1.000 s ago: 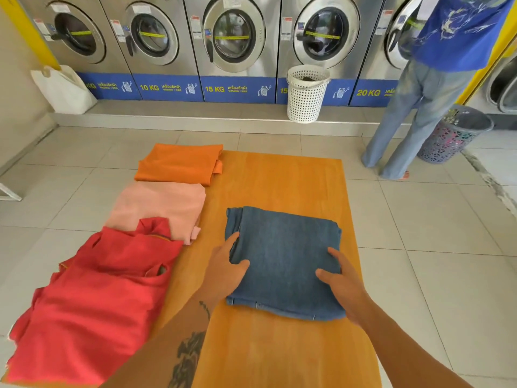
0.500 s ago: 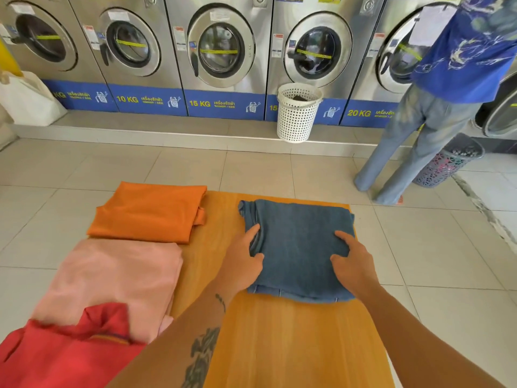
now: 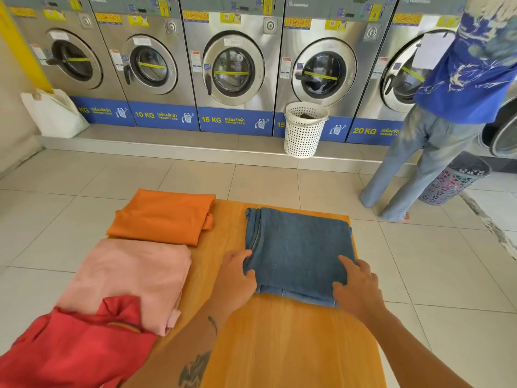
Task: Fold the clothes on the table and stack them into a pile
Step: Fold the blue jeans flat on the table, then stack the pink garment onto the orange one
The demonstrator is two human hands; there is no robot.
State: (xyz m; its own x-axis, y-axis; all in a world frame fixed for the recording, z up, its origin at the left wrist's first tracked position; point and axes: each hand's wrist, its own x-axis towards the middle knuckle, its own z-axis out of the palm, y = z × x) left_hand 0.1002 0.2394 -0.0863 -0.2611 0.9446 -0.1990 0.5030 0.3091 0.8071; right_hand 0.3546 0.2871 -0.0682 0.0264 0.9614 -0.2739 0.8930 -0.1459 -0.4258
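— Where are the jeans?

— The folded denim jeans point(image 3: 300, 253) lie flat at the far right of the orange bench point(image 3: 279, 345), their far right corner just at its edge. My left hand point(image 3: 236, 278) grips their near left corner, thumb on top of the cloth and fingers curled at the side. My right hand point(image 3: 356, 287) rests on the near right corner, fingers spread flat over the denim, thumb pressing on top.

— And the other clothes?

— Along the left side of the bench, far to near: a folded orange garment point(image 3: 165, 217), then a folded pink garment point(image 3: 131, 275) just beside it, then a loose red garment point(image 3: 70, 351) whose collar overlaps the near edge of the pink one.

— What's beyond the bench?

— A row of washing machines point(image 3: 232, 68) on a raised step, a white laundry basket point(image 3: 305, 130) standing on that step, and at far right a person in a blue shirt point(image 3: 475, 74) beside a dark basket point(image 3: 456, 177) on the floor.
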